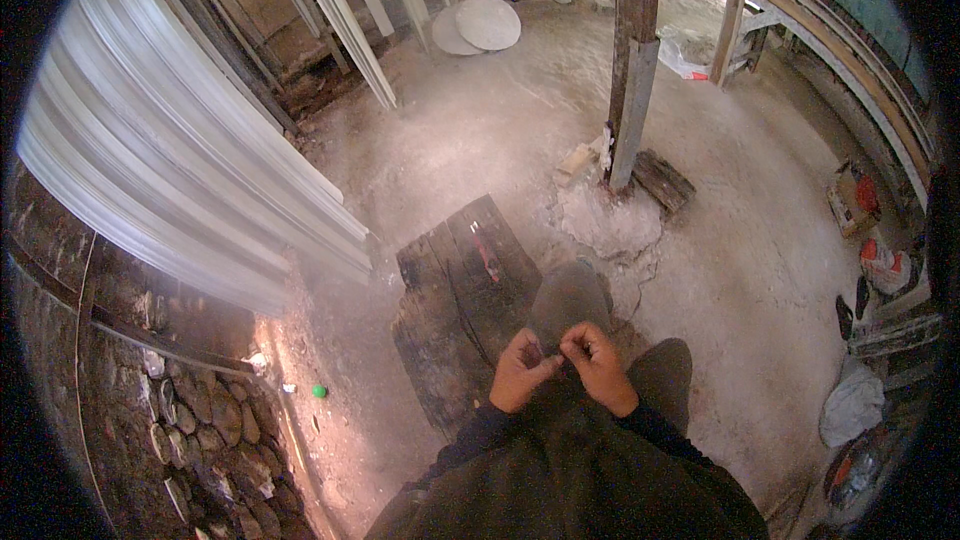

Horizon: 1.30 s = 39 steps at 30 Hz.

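One bare left hand (pixel 516 380) and one bare right hand (pixel 605 380) are held up close together over the lap. The fingers are curled and the thumbs are brought in, so the tips of both hands are almost met in the middle. Something tiny and dark may be pinched there, but it is too small to be made out, so a firm grip cannot be told.

A thin red-handled tool (pixel 488 258) is seen ahead of the hands and to the left, with the left hand nearer to it. Its long side is pointed away from the body, and its far end is tipped a little to the left. It is touched by neither hand. It is laid on a flat, dark brown wooden board (pixel 435 270), and a bent left knee in dark cloth (pixel 572 302) is kept just to its right.

Farther out, a tall brown wooden post (pixel 632 70) is seen ahead and to the right. Long, wavy white sheets (pixel 180 140) are leaned on the left side, and a small green round thing (pixel 319 391) is left on the floor below them.
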{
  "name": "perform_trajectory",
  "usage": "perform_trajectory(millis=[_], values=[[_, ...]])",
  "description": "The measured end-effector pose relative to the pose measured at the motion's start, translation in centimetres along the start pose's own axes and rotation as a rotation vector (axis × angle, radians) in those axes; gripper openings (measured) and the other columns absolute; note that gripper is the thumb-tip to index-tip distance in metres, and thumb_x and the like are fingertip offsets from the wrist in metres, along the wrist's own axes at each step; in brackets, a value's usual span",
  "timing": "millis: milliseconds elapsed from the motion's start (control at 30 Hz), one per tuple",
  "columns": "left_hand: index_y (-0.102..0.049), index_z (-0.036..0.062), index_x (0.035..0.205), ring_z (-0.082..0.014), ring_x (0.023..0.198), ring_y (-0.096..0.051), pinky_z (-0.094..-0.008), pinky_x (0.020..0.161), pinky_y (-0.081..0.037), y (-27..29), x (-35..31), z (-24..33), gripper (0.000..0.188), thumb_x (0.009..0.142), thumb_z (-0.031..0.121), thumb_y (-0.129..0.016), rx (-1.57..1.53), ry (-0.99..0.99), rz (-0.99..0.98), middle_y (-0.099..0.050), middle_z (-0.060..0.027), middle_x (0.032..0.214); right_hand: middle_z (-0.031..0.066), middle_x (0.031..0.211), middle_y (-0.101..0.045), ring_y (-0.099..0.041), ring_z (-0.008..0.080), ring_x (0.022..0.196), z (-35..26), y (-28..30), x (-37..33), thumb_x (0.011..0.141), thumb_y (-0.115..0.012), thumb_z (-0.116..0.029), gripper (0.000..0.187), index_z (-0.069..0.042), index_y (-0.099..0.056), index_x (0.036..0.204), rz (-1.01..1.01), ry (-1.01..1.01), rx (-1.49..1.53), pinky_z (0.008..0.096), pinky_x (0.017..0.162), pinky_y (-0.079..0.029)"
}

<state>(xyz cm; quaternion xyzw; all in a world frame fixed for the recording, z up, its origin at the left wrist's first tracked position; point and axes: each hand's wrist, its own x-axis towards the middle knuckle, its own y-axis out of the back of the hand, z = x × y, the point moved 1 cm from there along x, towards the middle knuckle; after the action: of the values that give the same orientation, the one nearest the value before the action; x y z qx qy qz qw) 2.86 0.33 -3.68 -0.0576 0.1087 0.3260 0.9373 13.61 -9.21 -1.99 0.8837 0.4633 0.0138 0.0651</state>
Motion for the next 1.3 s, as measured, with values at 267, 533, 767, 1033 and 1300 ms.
perform_trajectory(millis=[267,533,767,1033,1300], values=[[-0.050,0.0059,0.081,-0.0055,0.071,-0.046,-0.0194,0.064,-0.037,0.2,0.2,0.9,0.012,0.074,0.004,-0.060,-0.062,-0.097,0.084,-0.049,0.0034,0.077,-0.0006,0.077,-0.047,-0.043,0.0071,0.073,0.7,0.1,0.2,0.083,-0.053,-0.013,0.010,-0.004,-0.047,0.084,0.066,0.033,-0.007,0.0221,0.066,-0.038],[-0.052,0.0039,0.087,-0.0075,0.075,-0.048,-0.0218,0.068,-0.039,0.5,0.1,0.9,0.014,0.076,0.008,-0.060,-0.032,-0.056,0.160,-0.052,0.0020,0.081,-0.0024,0.074,-0.046,-0.042,0.0052,0.065,0.7,0.1,0.3,0.077,-0.063,-0.012,0.018,-0.004,-0.048,0.083,-0.016,-0.067,0.112,0.0196,0.059,-0.037],[-0.051,0.0042,0.086,-0.0067,0.073,-0.044,-0.0215,0.066,-0.037,-0.6,-0.6,2.9,0.016,0.075,0.010,-0.061,0.016,-0.075,0.142,-0.049,0.0023,0.079,-0.0052,0.065,-0.044,-0.041,0.0035,0.062,1.1,0.4,0.5,0.073,-0.066,-0.007,0.017,-0.005,-0.049,0.076,-0.019,-0.070,-0.048,0.0187,0.055,-0.035],[-0.050,0.0063,0.074,-0.0057,0.062,-0.042,-0.0201,0.057,-0.035,0.3,0.1,1.4,0.016,0.074,0.012,-0.065,0.071,-0.053,0.079,-0.047,0.0041,0.068,-0.0029,0.070,-0.053,-0.046,0.0036,0.062,1.7,0.7,0.6,0.073,-0.065,-0.005,0.013,-0.004,-0.054,0.079,0.026,-0.132,-0.005,0.0185,0.056,-0.037],[-0.049,0.0073,0.072,-0.0044,0.059,-0.043,-0.0197,0.052,-0.034,0.7,0.0,1.6,0.016,0.073,0.011,-0.065,0.013,-0.032,0.075,-0.047,0.0039,0.066,-0.0029,0.068,-0.054,-0.046,0.0029,0.062,0.3,0.6,0.5,0.075,-0.063,-0.005,0.008,-0.004,-0.055,0.077,0.011,-0.170,0.108,0.0182,0.055,-0.037]])
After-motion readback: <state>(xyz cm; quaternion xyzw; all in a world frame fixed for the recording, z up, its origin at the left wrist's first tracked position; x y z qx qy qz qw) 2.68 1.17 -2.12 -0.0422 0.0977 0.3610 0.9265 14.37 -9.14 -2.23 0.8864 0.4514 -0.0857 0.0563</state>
